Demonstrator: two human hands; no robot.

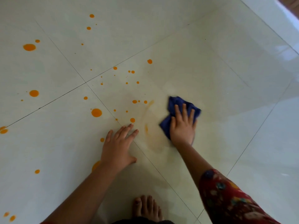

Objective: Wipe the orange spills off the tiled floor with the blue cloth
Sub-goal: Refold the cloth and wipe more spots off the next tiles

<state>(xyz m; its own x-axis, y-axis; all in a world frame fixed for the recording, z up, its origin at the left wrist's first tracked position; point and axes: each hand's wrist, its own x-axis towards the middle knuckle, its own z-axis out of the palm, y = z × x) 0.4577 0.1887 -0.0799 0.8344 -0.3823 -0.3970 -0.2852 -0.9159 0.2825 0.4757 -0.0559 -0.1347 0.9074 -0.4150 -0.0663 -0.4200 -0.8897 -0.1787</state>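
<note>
Hands flat, straight-fingered: right hand [182, 126] pressing half-covered blue cloth [178, 102]; left hand [118, 149] on tiled floor [226, 70], wrist [106, 166] masking part of orange spill [95, 165].

Both hands lie flat on the floor [210, 62], the right hand [182, 126] on top of the cloth [179, 104].

The cloth lies under the right fingers [184, 110] and juts out beyond their tips and to their left. The left hand [119, 146] rests on the floor to the left of the cloth and apart from it, its fingers [129, 131] across a tile joint. A smear [146, 128] lies between the two sets of fingers. The spills [96, 112] lie scattered beyond and left of the left fingers, one drop just past their tips. A foot [147, 207] stands behind both hands, between the forearms.
</note>
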